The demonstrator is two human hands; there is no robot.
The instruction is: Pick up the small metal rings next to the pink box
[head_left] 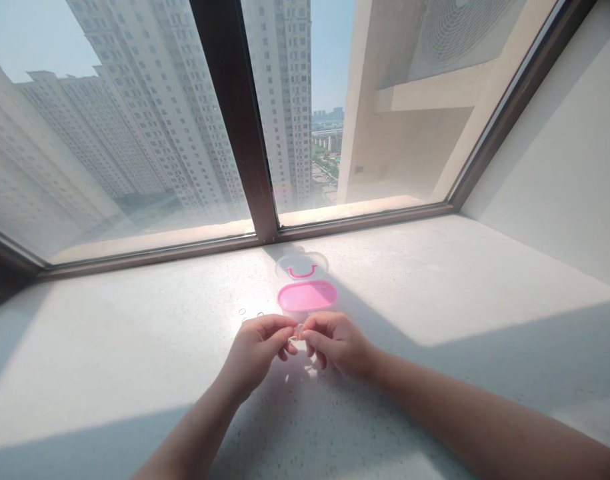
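Note:
Over the pale windowsill, my left hand [267,340] and my right hand [337,343] meet fingertip to fingertip. Both are closed in a pinch on a small whitish loop [301,328], mostly covered by the fingers; its exact kind is too small to make out. Just beyond the hands sits a pink oval plastic container [309,297]. Behind that lies a clear oval lid [283,267] with a pink curved handle [303,273]. A few thin rings [242,311] rest on the sill left of the container, partly hidden by my left hand.
The speckled white windowsill [149,347] carries bands of sunlight and shadow. Dark window frames [235,100] border it at the back. A white wall [555,173] rises on the right. Tall buildings and an outdoor fan unit show through the glass.

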